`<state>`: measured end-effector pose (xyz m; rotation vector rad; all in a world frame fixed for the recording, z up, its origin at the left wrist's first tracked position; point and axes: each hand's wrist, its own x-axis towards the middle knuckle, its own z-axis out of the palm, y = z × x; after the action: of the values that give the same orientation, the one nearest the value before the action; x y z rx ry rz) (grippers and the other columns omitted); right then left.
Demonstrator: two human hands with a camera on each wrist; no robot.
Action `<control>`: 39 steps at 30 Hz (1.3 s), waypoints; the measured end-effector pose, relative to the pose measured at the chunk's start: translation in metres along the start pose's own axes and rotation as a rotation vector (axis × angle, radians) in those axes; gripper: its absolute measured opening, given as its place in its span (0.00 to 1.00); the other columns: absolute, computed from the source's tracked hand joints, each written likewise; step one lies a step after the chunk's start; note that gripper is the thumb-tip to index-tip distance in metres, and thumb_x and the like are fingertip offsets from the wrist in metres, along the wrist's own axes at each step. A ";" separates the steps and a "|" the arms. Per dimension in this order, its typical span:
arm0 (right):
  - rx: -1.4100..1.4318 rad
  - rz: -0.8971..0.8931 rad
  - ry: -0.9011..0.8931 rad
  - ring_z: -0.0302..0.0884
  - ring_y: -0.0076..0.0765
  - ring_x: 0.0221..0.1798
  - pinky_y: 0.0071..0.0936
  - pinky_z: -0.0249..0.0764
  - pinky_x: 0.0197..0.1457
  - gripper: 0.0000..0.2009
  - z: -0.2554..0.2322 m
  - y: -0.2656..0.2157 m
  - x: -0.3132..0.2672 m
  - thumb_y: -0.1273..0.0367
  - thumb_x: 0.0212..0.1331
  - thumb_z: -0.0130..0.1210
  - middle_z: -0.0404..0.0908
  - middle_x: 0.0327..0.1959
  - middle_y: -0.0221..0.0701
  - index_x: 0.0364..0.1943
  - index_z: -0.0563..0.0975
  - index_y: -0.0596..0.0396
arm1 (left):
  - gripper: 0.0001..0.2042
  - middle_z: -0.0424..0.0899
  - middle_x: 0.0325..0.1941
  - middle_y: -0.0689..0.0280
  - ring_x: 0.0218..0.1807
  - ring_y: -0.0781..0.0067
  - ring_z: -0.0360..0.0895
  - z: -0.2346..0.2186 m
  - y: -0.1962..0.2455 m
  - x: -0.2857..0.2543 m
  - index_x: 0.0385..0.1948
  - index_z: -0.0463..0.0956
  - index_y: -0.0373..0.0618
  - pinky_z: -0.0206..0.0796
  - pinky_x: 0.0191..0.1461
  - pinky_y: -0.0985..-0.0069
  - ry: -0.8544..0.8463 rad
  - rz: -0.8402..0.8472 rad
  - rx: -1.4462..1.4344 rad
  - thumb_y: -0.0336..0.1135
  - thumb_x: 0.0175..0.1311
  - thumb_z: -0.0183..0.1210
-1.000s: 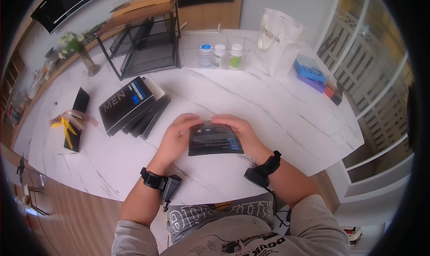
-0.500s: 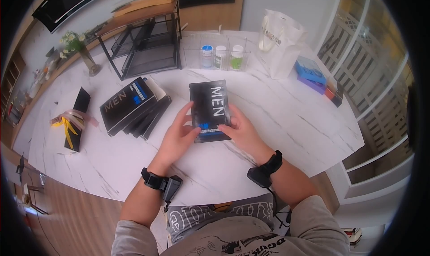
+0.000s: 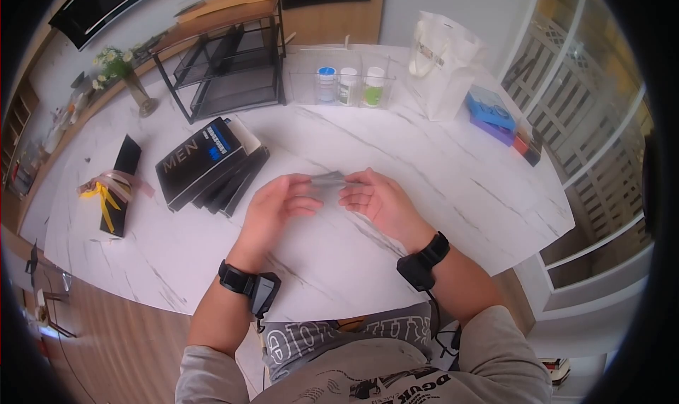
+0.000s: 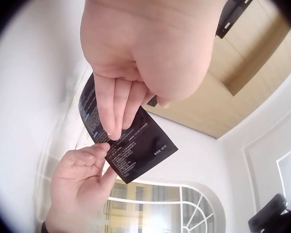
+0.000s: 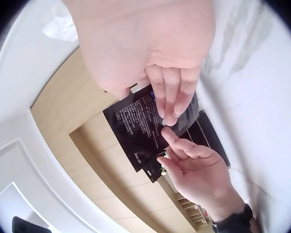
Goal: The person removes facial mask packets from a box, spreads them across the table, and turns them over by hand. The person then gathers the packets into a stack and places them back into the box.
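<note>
A flat black sachet [image 3: 327,179] is held up edge-on over the table, its far side tilted up, between both hands. Rows of small pale print cover the face of the sachet [image 4: 144,148] in the left wrist view. My left hand [image 3: 277,204] pinches one side edge, thumb on one face and fingers along the other. At the opposite edge my right hand [image 3: 382,202] pinches it likewise. In the right wrist view, several fingers lie across the printed side of the sachet [image 5: 128,124].
Black boxes marked MEN [image 3: 194,156] lie stacked left of the hands, beyond them a ribbon-tied black box [image 3: 126,163]. At the back stand a wire rack [image 3: 233,71], a clear organizer [image 3: 303,89] with bottles, and a white paper bag [image 3: 449,71]. Small coloured boxes [image 3: 491,110] sit right.
The sachet first lay tilted with its print toward the head camera, then showed its MEN face upright, and now is turned edge-on. Both hands have shifted their grip to its sides.
</note>
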<state>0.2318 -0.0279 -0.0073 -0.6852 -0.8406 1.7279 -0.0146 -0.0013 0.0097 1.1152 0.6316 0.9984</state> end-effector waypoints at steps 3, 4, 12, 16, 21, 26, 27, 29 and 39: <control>-0.024 -0.002 -0.007 0.80 0.44 0.51 0.38 0.74 0.61 0.23 -0.004 0.002 0.002 0.55 0.76 0.41 0.81 0.47 0.46 0.55 0.73 0.63 | 0.23 0.82 0.52 0.49 0.44 0.59 0.85 0.002 0.004 0.000 0.56 0.69 0.29 0.78 0.49 0.71 -0.017 -0.008 -0.044 0.45 0.81 0.38; -0.017 -0.005 -0.011 0.80 0.43 0.51 0.38 0.74 0.60 0.22 -0.004 0.002 0.002 0.55 0.76 0.42 0.82 0.47 0.45 0.54 0.73 0.63 | 0.23 0.82 0.52 0.48 0.44 0.59 0.85 0.002 0.005 0.000 0.55 0.69 0.29 0.78 0.49 0.70 -0.019 -0.009 -0.044 0.45 0.81 0.37; -0.161 -0.056 0.008 0.77 0.24 0.51 0.25 0.73 0.59 0.09 -0.007 0.011 0.003 0.70 0.72 0.50 0.80 0.45 0.29 0.48 0.78 0.60 | 0.16 0.83 0.49 0.61 0.48 0.73 0.80 -0.016 -0.012 0.003 0.48 0.78 0.37 0.71 0.54 0.74 -0.040 0.008 0.025 0.41 0.76 0.49; -0.384 -0.093 0.019 0.76 0.20 0.50 0.21 0.73 0.56 0.09 0.001 0.006 -0.001 0.77 0.67 0.53 0.81 0.46 0.28 0.49 0.78 0.60 | 0.12 0.83 0.49 0.67 0.49 0.79 0.77 -0.016 -0.010 0.003 0.45 0.82 0.39 0.68 0.53 0.77 0.002 -0.003 0.129 0.37 0.74 0.52; -0.456 -0.087 0.033 0.77 0.20 0.48 0.20 0.74 0.54 0.10 0.010 0.002 -0.004 0.78 0.66 0.53 0.81 0.45 0.26 0.50 0.78 0.59 | 0.12 0.83 0.49 0.66 0.48 0.79 0.77 -0.010 -0.007 0.004 0.48 0.81 0.36 0.69 0.53 0.77 0.045 0.022 0.217 0.33 0.74 0.51; -0.457 -0.129 0.034 0.77 0.20 0.49 0.21 0.73 0.55 0.11 0.001 0.008 0.001 0.79 0.66 0.52 0.81 0.46 0.28 0.51 0.77 0.59 | 0.15 0.81 0.53 0.64 0.50 0.76 0.78 -0.011 -0.007 0.003 0.58 0.74 0.38 0.70 0.53 0.75 -0.027 0.094 0.031 0.33 0.75 0.50; -0.435 -0.130 0.027 0.76 0.21 0.50 0.22 0.73 0.56 0.12 -0.002 0.009 0.003 0.79 0.66 0.52 0.81 0.46 0.28 0.51 0.77 0.59 | 0.17 0.81 0.53 0.64 0.51 0.76 0.78 -0.010 -0.004 0.001 0.61 0.71 0.38 0.70 0.53 0.74 -0.060 0.092 -0.055 0.33 0.75 0.50; -0.375 -0.114 -0.005 0.76 0.21 0.51 0.22 0.72 0.57 0.13 -0.004 0.008 0.003 0.80 0.66 0.51 0.81 0.47 0.29 0.54 0.75 0.59 | 0.20 0.81 0.55 0.64 0.54 0.75 0.78 -0.009 0.002 0.000 0.65 0.66 0.39 0.70 0.55 0.73 -0.125 0.073 -0.169 0.34 0.75 0.51; -0.436 0.065 -0.293 0.76 0.24 0.54 0.26 0.72 0.60 0.19 0.015 0.010 -0.009 0.78 0.68 0.49 0.79 0.51 0.32 0.62 0.71 0.59 | 0.36 0.79 0.57 0.62 0.54 0.75 0.77 0.005 -0.011 -0.002 0.68 0.62 0.40 0.69 0.59 0.75 -0.198 0.013 0.073 0.35 0.58 0.71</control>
<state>0.2170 -0.0413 -0.0059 -0.7588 -1.4396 1.7426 -0.0077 -0.0064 0.0009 1.2660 0.5045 0.8693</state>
